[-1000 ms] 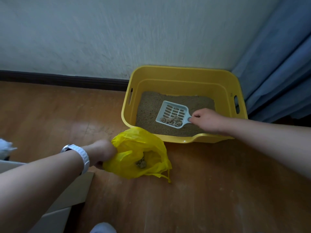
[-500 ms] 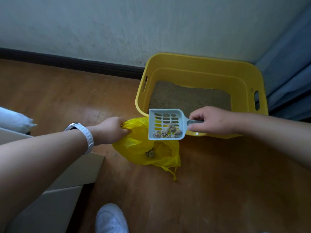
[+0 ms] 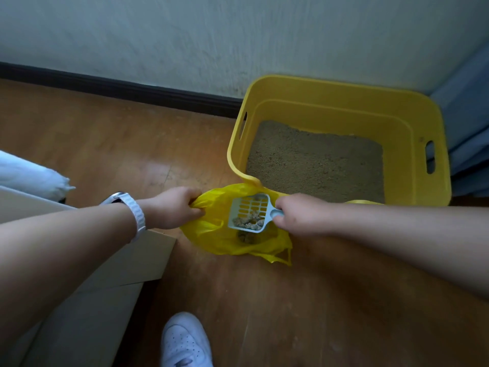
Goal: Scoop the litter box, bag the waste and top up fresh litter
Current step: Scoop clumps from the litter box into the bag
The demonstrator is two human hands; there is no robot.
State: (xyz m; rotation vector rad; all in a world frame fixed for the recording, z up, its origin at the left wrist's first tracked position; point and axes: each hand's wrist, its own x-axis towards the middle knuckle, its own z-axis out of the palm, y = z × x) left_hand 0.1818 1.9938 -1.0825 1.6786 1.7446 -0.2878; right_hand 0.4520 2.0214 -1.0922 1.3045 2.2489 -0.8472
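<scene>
The left hand (image 3: 176, 207) grips the rim of the yellow bag (image 3: 211, 234), which lies on the floor just in front of the litter box (image 3: 341, 107). The right hand (image 3: 301, 215) has its fingers curled around the scoop (image 3: 250, 213) handle, holding the scoop with its clumps (image 3: 248, 221) over the bag's mouth.

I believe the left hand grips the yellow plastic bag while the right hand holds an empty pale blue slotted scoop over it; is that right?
Not quite: the head view shows the pale blue slotted scoop is not empty but carries clumps of waste. Otherwise yes: the left hand grips the yellow plastic bag and the right hand holds the scoop over it.
</scene>
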